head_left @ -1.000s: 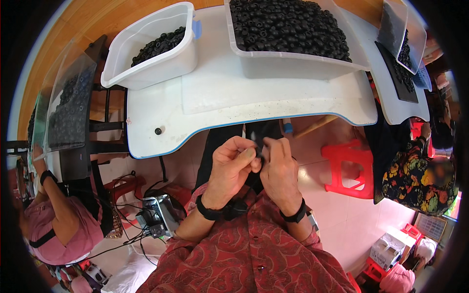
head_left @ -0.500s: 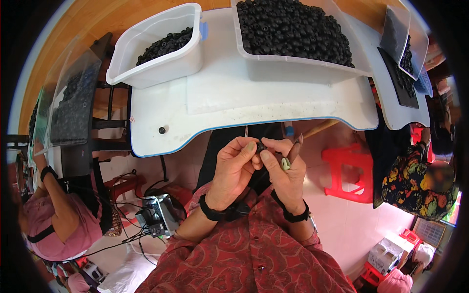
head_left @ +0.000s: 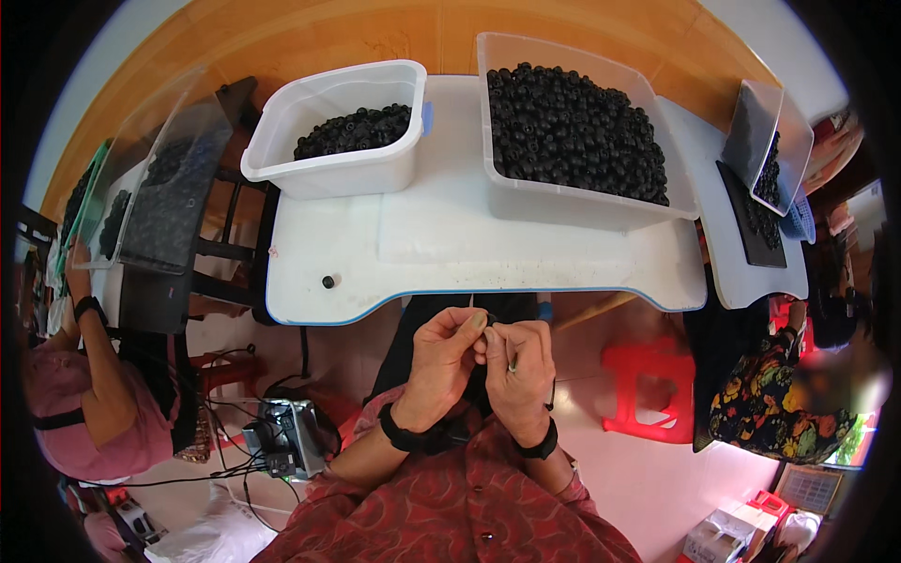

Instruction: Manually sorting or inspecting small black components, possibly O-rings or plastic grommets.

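Observation:
My left hand (head_left: 446, 361) and my right hand (head_left: 521, 366) meet just below the front edge of the white table (head_left: 441, 244). Together their fingertips pinch a small black bead (head_left: 490, 322), and a thin needle or thread (head_left: 471, 302) sticks up from it. Both wrists wear black bands. On the table's far side, a large clear tub (head_left: 572, 127) is heaped with black beads on the right. A smaller white tub (head_left: 338, 131) on the left holds fewer. One loose bead (head_left: 328, 281) lies on the table's left front.
A person in pink (head_left: 75, 394) works at another table with bead trays on the left. A person in a flowered garment (head_left: 779, 394) sits right, by more trays (head_left: 765, 169). A red stool (head_left: 652, 385) and a device with cables (head_left: 286, 436) stand on the floor.
My right hand had swung out to the right half a second ago. It has come back against the left hand, and both sit a little lower under the table edge.

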A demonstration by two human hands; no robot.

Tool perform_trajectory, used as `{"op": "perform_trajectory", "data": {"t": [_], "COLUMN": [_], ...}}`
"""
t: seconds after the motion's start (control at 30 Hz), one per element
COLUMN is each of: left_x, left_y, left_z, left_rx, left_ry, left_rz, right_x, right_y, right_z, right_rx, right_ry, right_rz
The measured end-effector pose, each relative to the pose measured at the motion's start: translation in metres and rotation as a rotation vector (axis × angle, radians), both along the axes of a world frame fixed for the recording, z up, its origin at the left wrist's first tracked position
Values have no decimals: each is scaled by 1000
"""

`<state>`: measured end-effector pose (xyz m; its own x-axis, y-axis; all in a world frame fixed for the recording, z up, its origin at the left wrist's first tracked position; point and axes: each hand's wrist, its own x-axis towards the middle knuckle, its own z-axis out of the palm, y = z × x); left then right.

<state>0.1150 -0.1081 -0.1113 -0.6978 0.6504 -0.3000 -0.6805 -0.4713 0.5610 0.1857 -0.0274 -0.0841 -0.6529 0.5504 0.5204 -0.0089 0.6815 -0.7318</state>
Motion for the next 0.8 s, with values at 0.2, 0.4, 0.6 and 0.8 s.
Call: {"op": "perform_trajectory", "data": {"t": [0.2,0.4,0.6,0.8], "left_x": [-34,-123,-182,-152], "left_y": [-3,-4,8,67], "left_z": [32,81,104,110], "left_rx": [-101,-165,-259,-474], "left_ry": [137,405,576,1054], "left_rz": [91,360,543,276], "right_x": [2,14,22,21], "right_y": [2,7,12,16], "right_z": [-11,-15,-21,-21], "right_rx": [-36,-240,-252,-295], "right_ry": [2,-62,-78,-110], "right_rz": [39,-27,-64,-64]}}
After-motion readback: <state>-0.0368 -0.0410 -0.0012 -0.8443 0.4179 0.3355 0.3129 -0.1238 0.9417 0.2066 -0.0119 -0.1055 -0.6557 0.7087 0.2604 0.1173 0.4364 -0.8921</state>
